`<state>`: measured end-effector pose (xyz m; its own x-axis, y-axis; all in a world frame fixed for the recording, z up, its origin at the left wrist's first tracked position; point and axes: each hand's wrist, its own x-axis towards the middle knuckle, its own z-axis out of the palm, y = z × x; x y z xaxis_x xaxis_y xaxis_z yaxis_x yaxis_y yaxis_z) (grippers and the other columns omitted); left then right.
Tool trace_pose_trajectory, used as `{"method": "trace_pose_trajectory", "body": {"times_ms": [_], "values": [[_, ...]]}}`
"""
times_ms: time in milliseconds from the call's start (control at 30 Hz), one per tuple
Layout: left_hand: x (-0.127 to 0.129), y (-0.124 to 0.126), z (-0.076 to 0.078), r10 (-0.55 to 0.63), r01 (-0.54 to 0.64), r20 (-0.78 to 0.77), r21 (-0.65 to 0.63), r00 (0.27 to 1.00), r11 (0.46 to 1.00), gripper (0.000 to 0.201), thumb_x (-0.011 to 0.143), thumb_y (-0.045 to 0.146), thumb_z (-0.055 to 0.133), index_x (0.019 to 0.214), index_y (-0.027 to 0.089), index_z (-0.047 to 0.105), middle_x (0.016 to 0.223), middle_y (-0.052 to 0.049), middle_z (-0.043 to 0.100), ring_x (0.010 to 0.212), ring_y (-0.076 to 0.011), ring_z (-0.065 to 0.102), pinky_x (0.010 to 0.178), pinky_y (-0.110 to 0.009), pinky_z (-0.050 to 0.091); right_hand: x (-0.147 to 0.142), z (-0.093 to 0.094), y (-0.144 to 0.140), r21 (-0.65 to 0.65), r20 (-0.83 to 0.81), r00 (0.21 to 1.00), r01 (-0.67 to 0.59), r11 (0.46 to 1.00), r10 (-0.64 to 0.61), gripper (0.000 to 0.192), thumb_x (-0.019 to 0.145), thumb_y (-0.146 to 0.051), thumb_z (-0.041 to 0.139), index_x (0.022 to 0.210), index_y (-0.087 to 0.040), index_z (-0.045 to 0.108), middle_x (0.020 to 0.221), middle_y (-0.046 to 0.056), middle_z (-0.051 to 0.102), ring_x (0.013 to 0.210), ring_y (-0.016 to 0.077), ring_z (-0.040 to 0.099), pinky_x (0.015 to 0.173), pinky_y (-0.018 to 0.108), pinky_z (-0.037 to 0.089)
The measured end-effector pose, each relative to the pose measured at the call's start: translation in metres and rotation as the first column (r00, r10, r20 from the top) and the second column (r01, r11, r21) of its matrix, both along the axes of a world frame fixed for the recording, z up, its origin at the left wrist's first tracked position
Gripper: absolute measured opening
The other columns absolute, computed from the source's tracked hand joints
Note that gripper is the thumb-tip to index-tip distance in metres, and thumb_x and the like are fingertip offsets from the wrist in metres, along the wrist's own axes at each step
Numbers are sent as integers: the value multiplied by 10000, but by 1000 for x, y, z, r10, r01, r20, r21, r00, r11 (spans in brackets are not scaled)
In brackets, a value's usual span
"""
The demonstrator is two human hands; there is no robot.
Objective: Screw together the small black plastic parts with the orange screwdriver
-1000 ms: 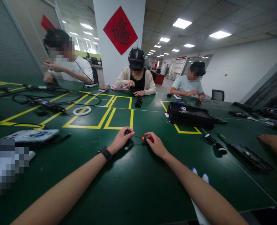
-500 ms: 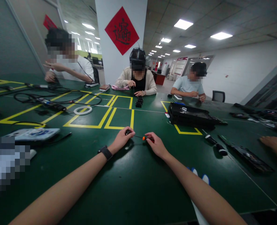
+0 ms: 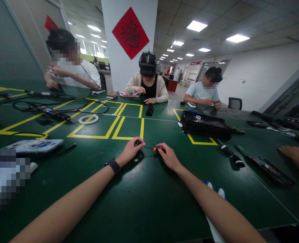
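Cables are lying tangled at the far left of the green table, crossing the yellow tape lines. A flat white-and-blue pack is lying nearer, at the left edge, and a white tape roll is lying inside one taped box. A black watch is being worn on the left wrist.

Left hand is being held closed, fingertips pinched on a small black part just above the table at centre. A screwdriver is being held level between the two hands, its thin shaft tip being kept at the black part. Right hand is being held closed around the orange handle, which is mostly being covered by the fingers. Whether the part is resting on the table cannot be told.

Beyond the hands, a row of small black blocks is standing in front of a seated person in a headset. Two more people are being seen seated, one far left and one right of centre. A black case is lying to the right, overlapping a taped box. Two short black tools are lying near it, and a long dark board is lying further right. A co-worker's hand is being rested flat on the table at the far right edge, well apart from the screwdriver.
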<state>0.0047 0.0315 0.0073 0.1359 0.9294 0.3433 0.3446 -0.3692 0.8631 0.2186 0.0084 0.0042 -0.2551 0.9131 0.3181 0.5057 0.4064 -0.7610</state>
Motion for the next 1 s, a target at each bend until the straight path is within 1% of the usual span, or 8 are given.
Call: {"method": "trace_pose_trajectory", "body": {"times_ms": [233, 367, 467, 567, 667, 733, 900, 1000], "values": [[0, 0, 0, -9, 9, 8, -3, 1000, 1000, 189, 734, 369, 543, 801, 193, 554, 809, -10, 593, 779, -165, 545, 761, -303, 411, -2, 10, -7, 88, 5, 1000, -31, 996, 31, 267, 766, -172, 513, 1029, -204, 549, 963, 34, 577, 914, 160, 532, 862, 340, 398], [0, -1, 1, -10, 10, 9, -2, 1000, 1000, 176, 731, 357, 545, 795, 193, 553, 817, -10, 594, 792, -169, 548, 771, -305, 410, -3, 11, -6, 53, 2, 1000, -5, 999, 5, 257, 794, -207, 500, 1045, -202, 555, 980, 42, 585, 916, 159, 538, 847, 335, 406], [-1, 0, 1, -13, 13, 12, 5, 1000, 1000, 177, 727, 360, 552, 794, 196, 558, 814, -7, 600, 785, -165, 549, 758, -296, 411, -2, 9, -3, 62, 42, 999, 27, 998, -30, 199, 840, -230, 445, 939, -191, 613, 938, 54, 596, 897, 165, 537, 838, 335, 404], [-1, 1, -1, -15, 14, 14, 13, 1000, 1000, 182, 729, 366, 552, 799, 198, 562, 813, -4, 600, 777, -160, 547, 748, -289, 411, 0, 8, 0, 105, 75, 997, -15, 994, 7, 179, 834, -219, 460, 842, -181, 635, 915, 57, 594, 884, 162, 532, 849, 325, 396], [-1, 1, -1, -17, 16, 7, 17, 1000, 1000, 186, 733, 370, 548, 801, 197, 562, 816, -6, 599, 780, -160, 546, 749, -288, 410, 2, 8, -1, 108, 61, 998, -37, 993, 31, 126, 788, -227, 538, 881, -183, 611, 950, 46, 582, 899, 162, 527, 849, 319, 397], [-1, 1, -1, -19, 19, -3, 15, 1000, 1000, 189, 732, 371, 549, 802, 196, 562, 819, -8, 600, 782, -162, 546, 751, -289, 410, 2, 8, -2, 107, 53, 998, -22, 994, 17, 178, 766, -251, 572, 932, -190, 592, 972, 41, 575, 913, 168, 521, 844, 324, 397], [-2, 1, -1, -4, 4, -15, 10, 1000, 1000, 201, 731, 383, 552, 803, 196, 563, 822, -8, 601, 786, -162, 547, 752, -291, 407, -1, 8, 0, 115, 87, 996, -17, 993, 7, 255, 888, -275, 381, 924, -187, 618, 941, 55, 588, 924, 165, 515, 868, 334, 374], [-2, 1, -1, -4, 4, -9, 16, 1000, 1000, 203, 732, 385, 554, 801, 194, 563, 818, -8, 600, 780, -160, 546, 750, -291, 407, -1, 8, 0, 127, 120, 992, -51, 991, 36, 215, 871, -253, 418, 859, -178, 619, 948, 58, 582, 937, 167, 508, 887, 335, 365]]}}
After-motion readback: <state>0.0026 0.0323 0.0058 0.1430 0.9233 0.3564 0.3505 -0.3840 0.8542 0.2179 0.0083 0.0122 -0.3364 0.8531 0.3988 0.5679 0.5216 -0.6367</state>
